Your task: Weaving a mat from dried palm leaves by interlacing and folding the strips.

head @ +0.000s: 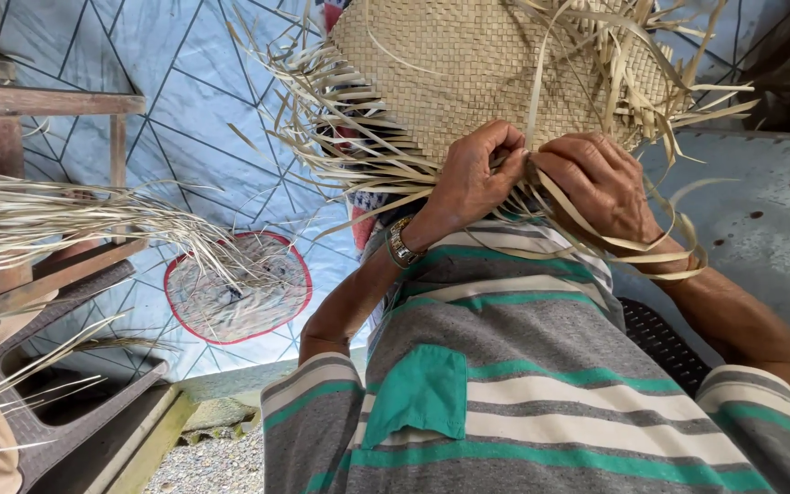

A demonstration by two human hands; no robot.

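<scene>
Head view: both hands point(541, 178) clenched on loose strips point(637, 252) at woven mat point(468, 64) edge

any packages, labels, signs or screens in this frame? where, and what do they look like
No packages, labels, signs or screens in view.
Nearest to one: a wristwatch on one wrist, metal band, face too small to make out.
Both hands, left hand and right hand, grip pale straw strips at the edge of a woven mat.

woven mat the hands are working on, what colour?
Pale tan, natural straw colour, in a checker weave: the woven mat, seen in the head view.
</scene>
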